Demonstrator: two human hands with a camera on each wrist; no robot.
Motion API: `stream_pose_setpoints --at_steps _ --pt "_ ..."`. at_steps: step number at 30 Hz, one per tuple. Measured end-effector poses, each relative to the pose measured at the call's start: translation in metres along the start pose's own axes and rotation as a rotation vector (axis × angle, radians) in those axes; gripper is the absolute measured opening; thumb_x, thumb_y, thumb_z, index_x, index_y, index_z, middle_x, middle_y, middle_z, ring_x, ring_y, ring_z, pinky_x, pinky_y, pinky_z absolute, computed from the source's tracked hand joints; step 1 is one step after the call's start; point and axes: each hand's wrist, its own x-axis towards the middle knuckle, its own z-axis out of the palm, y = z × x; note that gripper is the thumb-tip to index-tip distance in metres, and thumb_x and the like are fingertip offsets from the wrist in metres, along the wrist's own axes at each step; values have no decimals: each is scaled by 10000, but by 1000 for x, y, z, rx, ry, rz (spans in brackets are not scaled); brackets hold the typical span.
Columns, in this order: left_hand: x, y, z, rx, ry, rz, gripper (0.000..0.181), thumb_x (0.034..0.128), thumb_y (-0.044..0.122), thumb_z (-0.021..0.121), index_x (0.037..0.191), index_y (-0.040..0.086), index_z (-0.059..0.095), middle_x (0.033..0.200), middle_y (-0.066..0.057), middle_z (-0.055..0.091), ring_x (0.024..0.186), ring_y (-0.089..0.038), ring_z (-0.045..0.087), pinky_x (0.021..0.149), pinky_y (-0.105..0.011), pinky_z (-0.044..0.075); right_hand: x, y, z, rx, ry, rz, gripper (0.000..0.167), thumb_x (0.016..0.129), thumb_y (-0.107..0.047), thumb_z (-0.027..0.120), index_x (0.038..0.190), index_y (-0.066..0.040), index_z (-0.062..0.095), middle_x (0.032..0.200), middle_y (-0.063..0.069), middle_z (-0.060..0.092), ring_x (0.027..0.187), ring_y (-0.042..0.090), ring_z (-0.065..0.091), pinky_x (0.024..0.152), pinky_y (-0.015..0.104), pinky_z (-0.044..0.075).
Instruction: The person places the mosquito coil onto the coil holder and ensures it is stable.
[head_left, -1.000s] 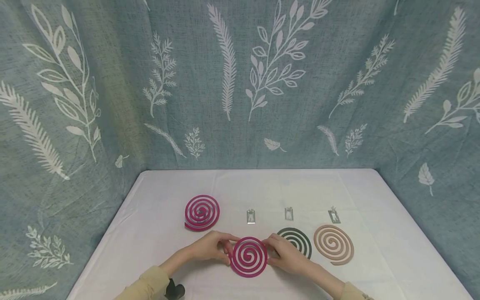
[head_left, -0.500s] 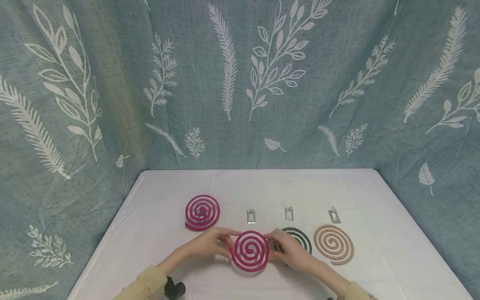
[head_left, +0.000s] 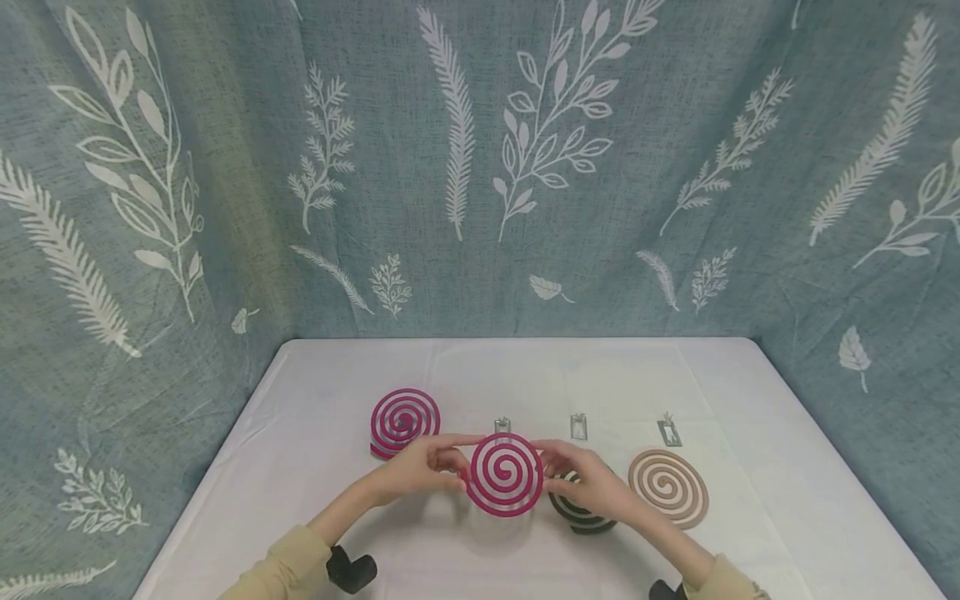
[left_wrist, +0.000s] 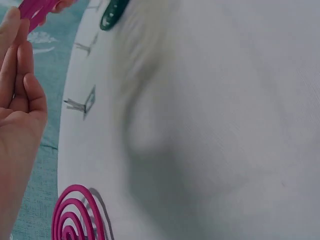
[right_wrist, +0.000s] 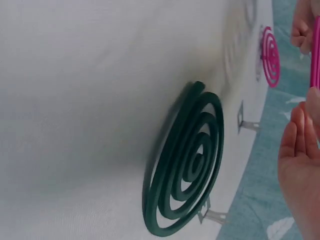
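Note:
Between my two hands a pink mosquito coil (head_left: 505, 474) is held up over the table, its flat spiral facing the head camera. My left hand (head_left: 415, 471) pinches its left edge; my right hand (head_left: 592, 482) pinches the right edge. Behind the held coil, one small metal coil stand (head_left: 502, 425) is partly covered. Another pink coil (head_left: 406, 417) sits over a stand at the left, partly behind my left hand. Below my right hand lies a dark green coil (right_wrist: 197, 165), partly hidden in the head view.
A brown coil (head_left: 667, 487) lies at the right. Two more metal stands, a middle one (head_left: 579, 427) and a right one (head_left: 669, 431), stand towards the back of the white table (head_left: 600, 367). A patterned curtain (head_left: 480, 167) encloses the table's back and sides.
Both hands have raised the pink coil and carried it away from me, towards the second stand from the left. It now overlaps that stand in the head view.

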Motion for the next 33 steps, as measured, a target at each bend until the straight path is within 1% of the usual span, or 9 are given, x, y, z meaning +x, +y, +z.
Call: stream_pose_setpoints --at_steps 2,4,8,11,16,20,25,30,33 --pt "1 2 0 -40 1 -1 631 839 144 713 1409 103 446 967 -4 700 923 -82 632 879 -245 498 2 0 -1 54 12 -9 504 881 -150 656 1345 -47 490 1002 54 641 881 45 581 816 231 528" --pt "2 4 -1 -74 1 13 631 853 135 696 1421 91 424 993 26 696 934 -80 636 856 -248 513 3 -1 -3 108 24 -5 511 882 -130 652 1352 -29 479 1001 77 632 872 32 565 809 230 526" --pt "4 7 -3 -127 17 46 612 873 106 666 1426 69 407 1021 51 691 951 -67 650 853 -242 532 4 -5 -9 181 44 35 524 885 -135 649 1372 -68 469 1024 89 618 875 30 558 799 230 522" --pt "5 9 -6 -145 36 62 598 882 98 652 1425 61 404 1022 65 688 959 -54 649 867 -235 533 4 -8 -14 240 43 57 541 891 -145 643 1395 -106 449 1060 105 604 899 47 562 810 220 522" --pt "6 13 -7 -147 66 66 603 894 107 639 1438 62 382 1027 80 690 983 -54 648 905 -236 519 6 -13 -20 333 23 53 588 895 -126 637 1434 -121 400 1079 136 574 937 67 557 817 201 519" --pt "6 17 -7 -155 97 51 603 900 129 636 1444 86 380 1052 68 689 1014 -71 647 946 -251 500 7 -17 -22 371 24 44 598 902 -132 630 1446 -132 383 1085 128 570 950 84 557 820 201 520" --pt "6 23 -8 -130 135 38 587 907 166 632 1443 136 394 1078 39 675 1034 -82 638 989 -288 479 10 -21 -24 389 45 35 596 915 -142 616 1456 -146 366 1086 109 568 954 77 564 834 201 521" --pt "9 27 -9 -104 172 51 567 910 180 629 1433 153 413 1137 -22 658 1044 -92 633 990 -302 480 13 -28 -26 389 79 33 595 921 -142 607 1463 -158 360 1086 110 569 961 75 572 851 198 519" --pt "10 29 -10 -113 184 69 557 912 175 626 1427 140 419 1151 -19 654 1048 -89 631 981 -285 483 15 -32 -27 398 109 28 597 917 -136 612 1460 -164 366 1074 88 574 959 73 577 859 196 519"
